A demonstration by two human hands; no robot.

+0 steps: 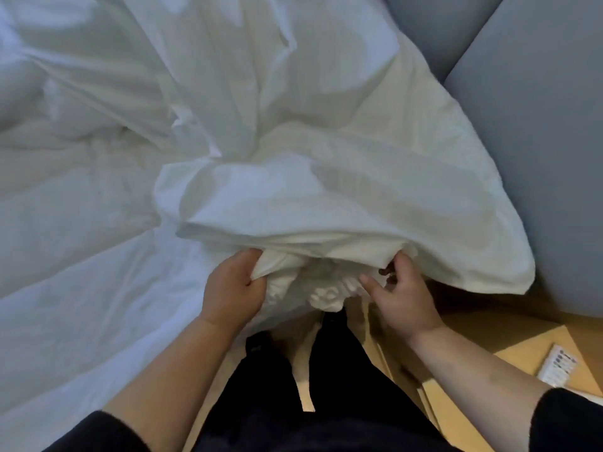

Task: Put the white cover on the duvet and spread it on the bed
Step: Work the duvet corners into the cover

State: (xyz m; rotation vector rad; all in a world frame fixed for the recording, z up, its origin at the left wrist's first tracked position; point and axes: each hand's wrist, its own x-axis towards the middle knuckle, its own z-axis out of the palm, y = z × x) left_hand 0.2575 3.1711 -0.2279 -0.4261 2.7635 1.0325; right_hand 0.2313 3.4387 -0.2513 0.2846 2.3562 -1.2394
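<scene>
The white cover (342, 190) lies crumpled over the bed's near right corner, its open edge facing me. Bunched white duvet fabric (326, 288) shows inside that opening. My left hand (231, 288) grips a fold of white fabric at the opening's left side. At the right side of the opening, my right hand (401, 295) pinches the cover's edge with curled fingers. White tie strips (305, 363) hang down from the opening in front of my dark trousers.
More white bedding (81, 207) covers the bed to the left. A grey padded headboard (538, 125) stands at the right. Below it is a wooden surface (489, 337) with a small printed card (556, 370) on it.
</scene>
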